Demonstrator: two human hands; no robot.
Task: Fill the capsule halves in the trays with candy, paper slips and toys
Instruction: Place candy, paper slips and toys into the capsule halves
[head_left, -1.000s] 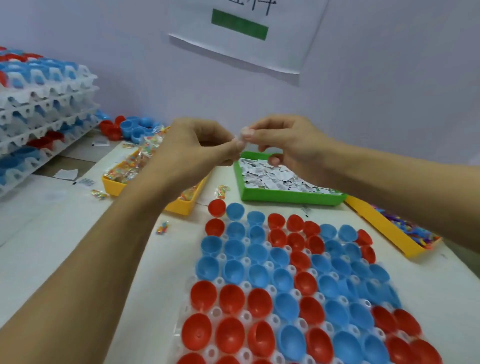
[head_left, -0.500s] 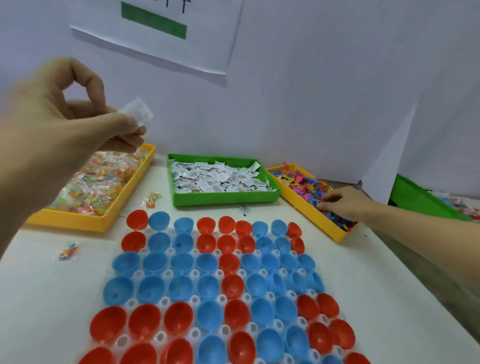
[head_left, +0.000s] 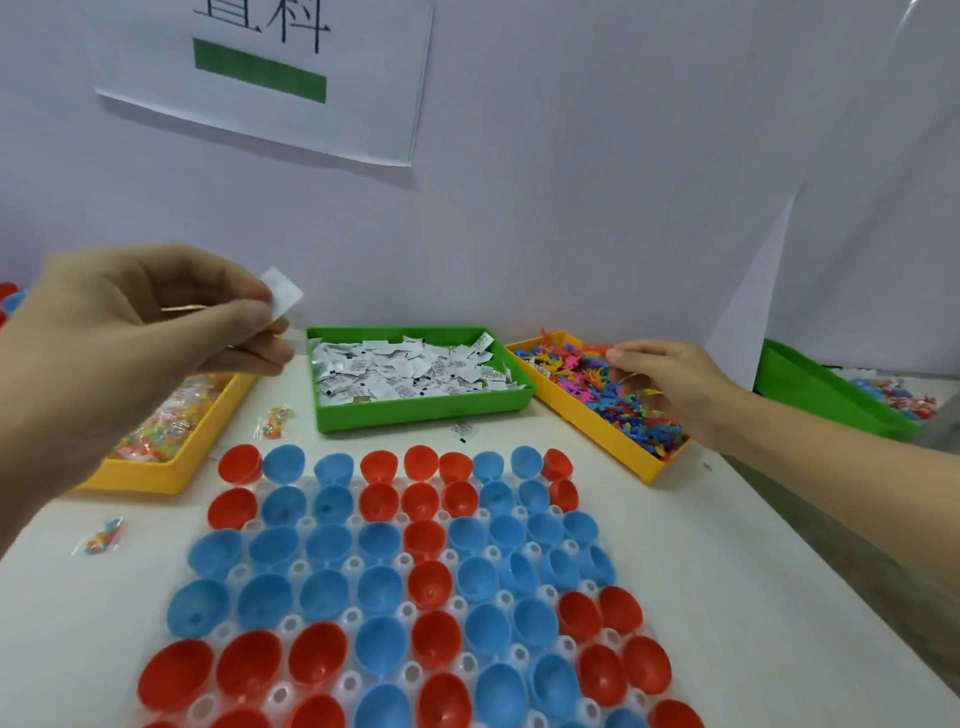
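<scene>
**Desk:** What are your hands doing?

**Me:** My left hand (head_left: 156, 332), raised at the near left, pinches a small white paper slip (head_left: 281, 297) between thumb and fingertips, held high so it is ready, I judge, to drop into a cup. My right hand (head_left: 670, 382) reaches far right into the yellow toy bin (head_left: 613, 441); its fingers curl down among the coloured plastic toys (head_left: 587, 384), but I cannot tell whether they have closed on one.

**Desk:** And the supplies around them?

**Me:** Three bins line the far edge of the table (head_left: 727, 545), probably so each filling sits within one reach: a yellow candy bin (head_left: 171, 473) at left, a green bin (head_left: 415, 410) heaped with printed slips in the middle, toys at right. A few wrapped candies (head_left: 272, 421) lie loose on the table near the candy bin.

**Desk:** The capsule halves?

**Me:** They sit open side up in a clear tray (head_left: 353, 566) at the near centre, red halves (head_left: 239, 465) and blue halves (head_left: 283, 462) mixed across the rows. Every cup I can see looks unfilled, so the filling seems barely begun.
</scene>
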